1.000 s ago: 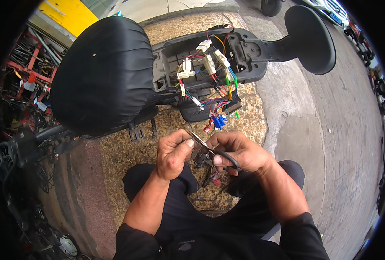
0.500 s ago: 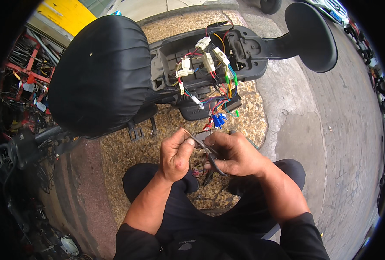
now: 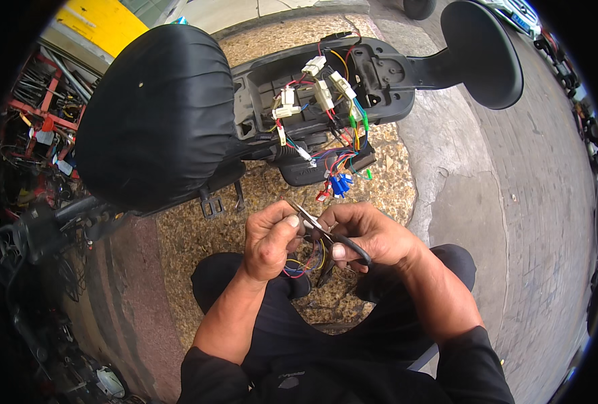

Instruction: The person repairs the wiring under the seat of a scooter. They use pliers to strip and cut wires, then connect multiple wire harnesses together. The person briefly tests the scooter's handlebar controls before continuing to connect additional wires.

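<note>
In front of my knees, my right hand (image 3: 373,237) is closed round a pair of scissors (image 3: 361,253) with black handles. Their blades point up and left, reaching the fingertips of my left hand (image 3: 269,244). Those fingers are pinched together on thin wires, though the gripped part is mostly hidden. A loop of yellow, red and purple wires (image 3: 302,268) hangs just beneath both hands. Beyond them, blue connectors (image 3: 340,185) and a red connector (image 3: 322,195) dangle on coloured leads from the opened scooter body (image 3: 262,84). White plugs (image 3: 287,102) lie across its open compartment.
A black padded seat (image 3: 157,114) stands tilted up at the left. At the right end of the scooter is a black backrest (image 3: 484,57). Red racks with tools (image 3: 40,108) line the far left. A handlebar (image 3: 40,236) juts in below them.
The scissor handles have shifted slightly right and spread in my right hand. More of the wire loop shows under my hands, and a grey piece between them is no longer visible.
</note>
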Action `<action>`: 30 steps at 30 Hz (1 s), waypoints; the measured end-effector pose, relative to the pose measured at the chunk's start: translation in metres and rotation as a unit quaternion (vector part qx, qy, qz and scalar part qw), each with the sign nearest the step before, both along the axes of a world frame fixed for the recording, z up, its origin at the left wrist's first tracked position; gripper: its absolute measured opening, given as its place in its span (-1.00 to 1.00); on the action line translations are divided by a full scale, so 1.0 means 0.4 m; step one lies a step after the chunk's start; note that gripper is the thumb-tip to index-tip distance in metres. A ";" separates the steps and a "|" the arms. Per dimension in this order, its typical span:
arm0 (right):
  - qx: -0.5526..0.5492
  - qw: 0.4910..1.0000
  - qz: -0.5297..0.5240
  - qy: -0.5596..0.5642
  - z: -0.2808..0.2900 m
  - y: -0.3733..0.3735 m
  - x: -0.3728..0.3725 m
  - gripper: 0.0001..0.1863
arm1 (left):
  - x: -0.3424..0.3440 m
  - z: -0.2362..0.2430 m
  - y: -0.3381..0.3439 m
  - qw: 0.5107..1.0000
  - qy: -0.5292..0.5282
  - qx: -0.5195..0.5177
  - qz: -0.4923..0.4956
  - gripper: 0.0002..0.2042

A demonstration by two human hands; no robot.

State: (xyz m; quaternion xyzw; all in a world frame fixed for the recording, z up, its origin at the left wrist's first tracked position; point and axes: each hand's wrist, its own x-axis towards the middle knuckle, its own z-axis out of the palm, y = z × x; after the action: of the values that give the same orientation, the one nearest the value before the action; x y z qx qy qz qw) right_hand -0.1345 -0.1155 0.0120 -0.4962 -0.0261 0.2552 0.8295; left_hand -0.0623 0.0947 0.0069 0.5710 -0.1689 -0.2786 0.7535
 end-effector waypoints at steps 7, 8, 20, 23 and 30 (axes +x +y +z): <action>-0.042 0.998 -0.030 -0.044 0.013 0.014 0.003 -0.59 | -0.002 -0.003 0.000 1.000 0.015 -0.009 0.002 -0.81; -0.095 0.991 -0.039 -0.090 0.014 0.017 0.003 -0.60 | -0.004 -0.005 -0.002 1.000 0.018 -0.021 0.007 -0.81; -0.425 0.833 -0.112 -0.335 -0.013 0.020 -0.005 -0.56 | -0.025 -0.012 -0.025 0.981 -0.149 0.107 0.060 -0.84; -0.141 0.978 -0.060 -0.143 -0.016 0.016 -0.004 -0.64 | -0.027 -0.003 -0.023 0.988 -0.121 0.077 0.054 -0.83; -0.026 0.999 -0.021 -0.017 -0.006 0.005 0.005 -0.62 | -0.025 0.002 -0.013 0.999 -0.026 0.021 0.029 -0.82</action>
State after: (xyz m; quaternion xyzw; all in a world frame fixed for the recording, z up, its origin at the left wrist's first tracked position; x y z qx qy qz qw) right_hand -0.1327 -0.1135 0.0096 -0.5225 -0.0232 0.2296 0.8208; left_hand -0.0724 0.0895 0.0078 0.5984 -0.1664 -0.2453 0.7444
